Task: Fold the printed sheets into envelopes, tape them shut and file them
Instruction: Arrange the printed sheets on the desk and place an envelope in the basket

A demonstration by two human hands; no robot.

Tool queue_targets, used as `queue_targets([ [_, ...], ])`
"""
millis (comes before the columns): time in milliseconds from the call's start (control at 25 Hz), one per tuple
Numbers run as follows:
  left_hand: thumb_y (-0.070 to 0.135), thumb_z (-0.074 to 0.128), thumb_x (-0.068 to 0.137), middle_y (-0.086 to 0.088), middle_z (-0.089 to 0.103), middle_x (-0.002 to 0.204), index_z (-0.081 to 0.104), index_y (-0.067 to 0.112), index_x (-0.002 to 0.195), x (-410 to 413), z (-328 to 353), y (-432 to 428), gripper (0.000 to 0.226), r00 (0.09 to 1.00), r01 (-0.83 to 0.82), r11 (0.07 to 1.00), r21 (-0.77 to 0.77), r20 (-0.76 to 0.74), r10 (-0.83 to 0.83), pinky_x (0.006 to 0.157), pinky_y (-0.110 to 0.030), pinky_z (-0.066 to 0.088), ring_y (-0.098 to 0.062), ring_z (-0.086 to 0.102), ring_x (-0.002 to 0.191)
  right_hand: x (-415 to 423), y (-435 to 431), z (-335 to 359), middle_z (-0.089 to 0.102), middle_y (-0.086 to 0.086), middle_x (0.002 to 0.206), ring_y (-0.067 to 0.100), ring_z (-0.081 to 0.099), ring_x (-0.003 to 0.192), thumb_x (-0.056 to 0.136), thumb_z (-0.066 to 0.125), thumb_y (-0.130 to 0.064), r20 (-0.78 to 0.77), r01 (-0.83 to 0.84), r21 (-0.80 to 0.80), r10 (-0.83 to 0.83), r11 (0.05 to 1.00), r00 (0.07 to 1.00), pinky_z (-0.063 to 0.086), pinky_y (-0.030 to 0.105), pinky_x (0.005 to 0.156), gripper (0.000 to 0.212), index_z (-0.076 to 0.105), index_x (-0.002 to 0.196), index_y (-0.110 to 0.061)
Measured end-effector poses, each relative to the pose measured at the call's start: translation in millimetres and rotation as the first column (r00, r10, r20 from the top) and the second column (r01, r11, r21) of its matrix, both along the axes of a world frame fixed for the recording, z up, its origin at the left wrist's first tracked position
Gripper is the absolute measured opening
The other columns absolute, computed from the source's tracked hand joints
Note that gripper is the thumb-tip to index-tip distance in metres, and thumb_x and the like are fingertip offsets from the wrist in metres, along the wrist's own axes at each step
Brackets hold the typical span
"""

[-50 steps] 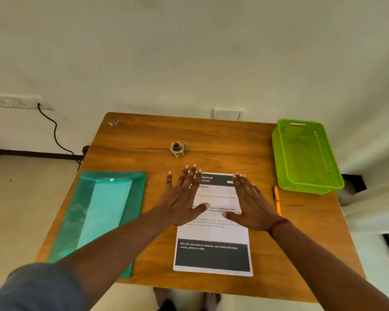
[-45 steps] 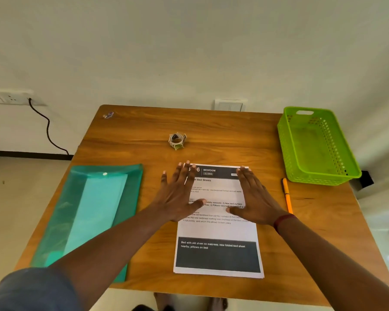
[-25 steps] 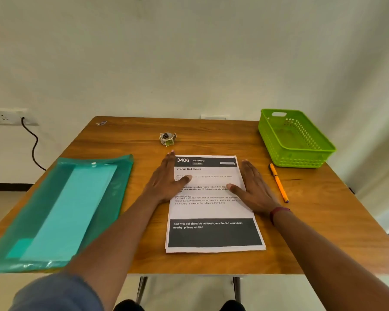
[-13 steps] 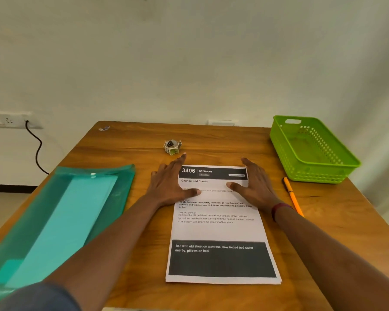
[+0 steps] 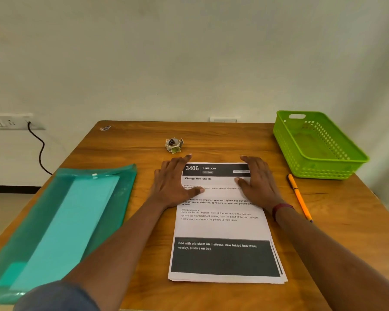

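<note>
A small stack of printed sheets (image 5: 222, 227) lies flat on the wooden table (image 5: 222, 135) in front of me, dark header at the far end. My left hand (image 5: 174, 180) rests palm down on the stack's upper left edge, thumb on the paper. My right hand (image 5: 257, 180) rests palm down on the upper right corner. Both hands have spread fingers and hold nothing. A small roll of tape (image 5: 173, 144) sits just beyond the sheets. A translucent teal folder (image 5: 61, 223) lies at the left.
A green plastic basket (image 5: 317, 144) stands at the table's far right corner. An orange pen (image 5: 299, 199) lies between it and the sheets. A small scrap (image 5: 105, 128) lies at the far left corner. A wall socket with a black cable (image 5: 39, 149) is at left.
Both hands slid outward from the middle of the top sheet and up to its upper corners. The camera view dropped lower and closer to the table.
</note>
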State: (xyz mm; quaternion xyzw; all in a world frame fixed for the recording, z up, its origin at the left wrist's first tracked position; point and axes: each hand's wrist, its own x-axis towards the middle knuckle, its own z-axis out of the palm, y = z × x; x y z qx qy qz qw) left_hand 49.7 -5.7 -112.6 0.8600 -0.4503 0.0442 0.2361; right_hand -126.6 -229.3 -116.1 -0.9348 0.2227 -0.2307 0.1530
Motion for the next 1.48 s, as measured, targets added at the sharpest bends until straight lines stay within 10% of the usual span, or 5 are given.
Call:
queue_targets([
  [600,0.072,0.063,0.073,-0.008,0.043,0.141,0.019,0.024,0.152,-7,0,5,0.103,0.986,-0.040,0.980,-0.195,0.149,0.070,0.097,-0.046,0.040,-0.025,0.041,0.126,-9,17,12,0.056,0.019,0.094,0.033,0.054,0.080,0.078,0.066,0.015,0.218,-0.042,-0.277,0.106,0.960,0.970,0.047,0.039,0.060,0.042,0.067,0.117,-0.001],
  [1040,0.021,0.075,0.082,-0.002,0.073,0.098,0.074,0.015,0.099,-14,-2,9,0.018,0.899,0.169,0.946,-0.277,0.437,-0.033,0.075,-0.035,0.044,-0.021,0.064,0.091,-15,32,12,0.069,0.005,0.095,0.028,0.062,0.095,0.080,0.073,-0.005,0.259,-0.024,-0.268,0.096,0.963,0.961,0.044,0.039,0.077,0.014,0.070,0.092,-0.012],
  [1480,0.012,0.061,0.088,-0.006,0.073,0.113,0.071,0.014,0.118,-22,6,13,0.032,0.970,0.171,0.984,-0.041,0.180,-0.161,0.073,-0.036,0.058,-0.025,0.071,0.093,-24,39,8,0.069,0.010,0.121,0.028,0.067,0.107,0.087,0.065,-0.022,-0.019,-0.111,-0.191,0.109,0.975,0.994,0.056,0.036,0.081,0.033,0.065,0.118,-0.012],
])
